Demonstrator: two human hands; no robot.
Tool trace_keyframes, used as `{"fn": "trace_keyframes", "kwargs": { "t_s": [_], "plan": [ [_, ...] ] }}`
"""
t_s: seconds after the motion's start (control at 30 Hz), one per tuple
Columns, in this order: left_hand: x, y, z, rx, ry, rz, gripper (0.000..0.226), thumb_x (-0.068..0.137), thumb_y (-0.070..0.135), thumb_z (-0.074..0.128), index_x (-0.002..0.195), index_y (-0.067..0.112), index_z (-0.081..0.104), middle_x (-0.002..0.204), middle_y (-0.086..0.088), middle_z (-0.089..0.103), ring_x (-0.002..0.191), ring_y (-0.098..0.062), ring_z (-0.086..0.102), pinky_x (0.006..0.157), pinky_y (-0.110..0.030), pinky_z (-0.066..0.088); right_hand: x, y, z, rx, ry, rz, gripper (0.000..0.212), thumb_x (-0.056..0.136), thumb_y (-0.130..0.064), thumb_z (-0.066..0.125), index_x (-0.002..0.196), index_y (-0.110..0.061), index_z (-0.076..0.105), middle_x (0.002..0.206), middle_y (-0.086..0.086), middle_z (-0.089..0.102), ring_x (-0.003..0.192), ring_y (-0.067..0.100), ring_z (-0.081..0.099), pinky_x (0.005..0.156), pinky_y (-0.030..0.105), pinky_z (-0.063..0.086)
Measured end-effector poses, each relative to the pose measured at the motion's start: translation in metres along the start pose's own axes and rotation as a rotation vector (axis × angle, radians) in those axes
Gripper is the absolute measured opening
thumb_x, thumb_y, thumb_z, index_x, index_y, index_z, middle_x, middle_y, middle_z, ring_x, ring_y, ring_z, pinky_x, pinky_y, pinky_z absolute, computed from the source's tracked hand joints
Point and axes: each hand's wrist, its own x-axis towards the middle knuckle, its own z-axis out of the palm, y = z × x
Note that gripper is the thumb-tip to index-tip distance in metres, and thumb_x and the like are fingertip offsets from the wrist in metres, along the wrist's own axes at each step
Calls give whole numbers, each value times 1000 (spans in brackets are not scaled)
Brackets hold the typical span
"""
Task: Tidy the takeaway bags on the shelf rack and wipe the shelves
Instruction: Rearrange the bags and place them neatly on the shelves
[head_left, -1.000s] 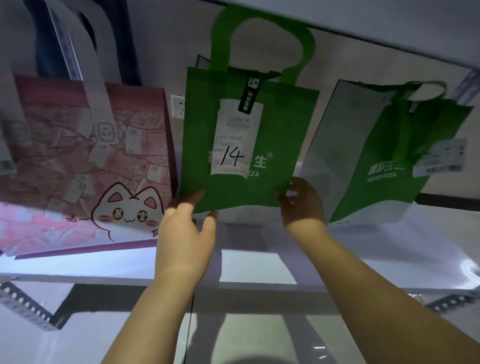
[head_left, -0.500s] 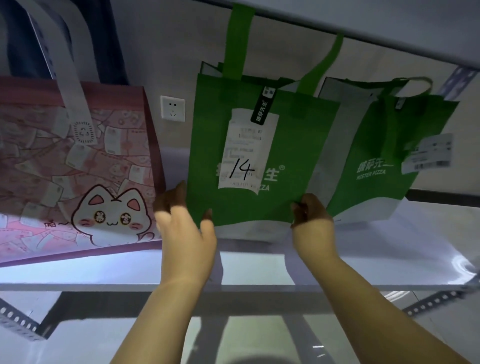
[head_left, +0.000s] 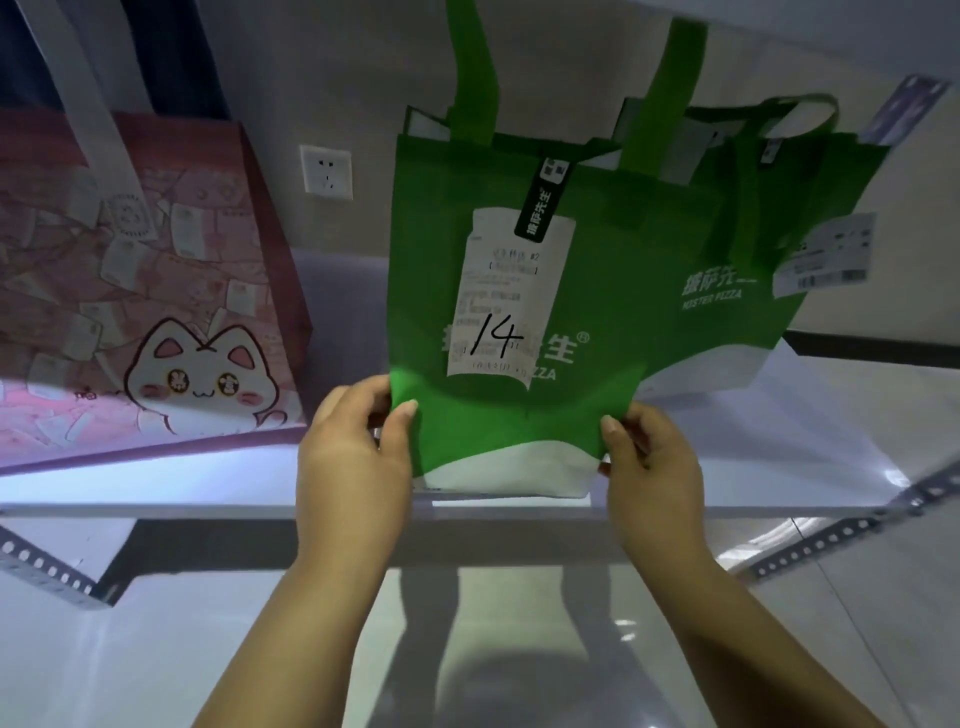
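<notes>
Green non-woven fabric is what this pizza takeaway bag (head_left: 597, 291) is made of, with a white band along the bottom and a receipt (head_left: 511, 296) marked "14" stuck on the front under a black tag (head_left: 545, 208). I've got it by both bottom corners: left hand (head_left: 353, 457) pinching the corner at seven o'clock, right hand (head_left: 649, 467) pinching the one at five, thumbs in front and fingers tucked behind. It stands upright mid-shelf, base right at the front lip of the glossy white shelf (head_left: 779, 457); can't swear it's fully resting.

My guess is it's light and floppy. The cloth dimples under my thumbs and the sides sag, so low corners seem the sane place to steer it. Grabbing the long handles would just let it swing.

At two o'clock is a second green bag (head_left: 737, 322), overlapped by mine, same fabric. At nine o'clock there's a pink cat bag (head_left: 156, 291), stiffer-looking and boxy, well apart. Between them on the wall sits a white socket (head_left: 326, 172). A perforated metal bracket (head_left: 41, 561) holds the shelf at eight o'clock.
</notes>
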Motion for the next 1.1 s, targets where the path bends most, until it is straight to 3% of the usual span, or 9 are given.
{"fn": "trace_keyframes", "kwargs": {
  "t_s": [0.17,0.3,0.37,0.53,0.73,0.87,1.1],
  "plan": [
    [-39,14,-23,32,-19,-89,13,87,17,61,89,29,64,87,13,60,85,5,55,66,-2,38,-32,-11,-27,11,-29,101,24,94,-12,52,82,-32,60,84,-8,68,83,16,65,82,41,55],
    [-65,36,-53,5,-51,-238,13,88,16,61,85,28,63,90,5,65,82,1,59,69,-5,41,-61,-38,-54,1,-110,110,27,94,-6,51,81,-28,60,78,-1,68,75,19,64,74,43,54],
    [-76,51,-70,27,-62,-298,11,87,16,62,84,26,63,91,3,67,82,0,59,66,-2,39,-73,-55,-67,-19,-129,159,26,93,-7,52,78,-27,61,76,4,67,75,28,63,72,49,54],
    [-100,101,-110,52,-88,-411,18,87,15,61,77,30,60,86,9,65,82,2,57,61,0,37,-100,-102,-97,-95,-146,287,26,91,-12,55,71,-27,59,75,8,66,77,38,61,71,56,52],
    [-141,165,-166,76,-111,-535,17,88,15,61,74,25,60,82,7,66,80,-9,60,64,-19,43,-143,-161,-145,-184,-217,353,19,92,-16,55,75,-23,62,71,1,64,72,30,61,70,48,55],
    [-170,198,-205,119,-129,-552,11,87,15,62,77,19,61,82,5,66,80,-12,60,60,-14,40,-183,-196,-176,-162,-205,393,22,91,-14,55,72,-23,60,69,4,65,62,21,56,65,44,53],
    [-201,249,-289,84,-155,-490,6,87,15,61,81,15,62,82,4,65,81,-16,61,69,-27,49,-250,-268,-208,-79,-145,420,23,91,-14,54,73,-26,61,75,-5,67,74,19,62,77,44,55]
  ]
}}
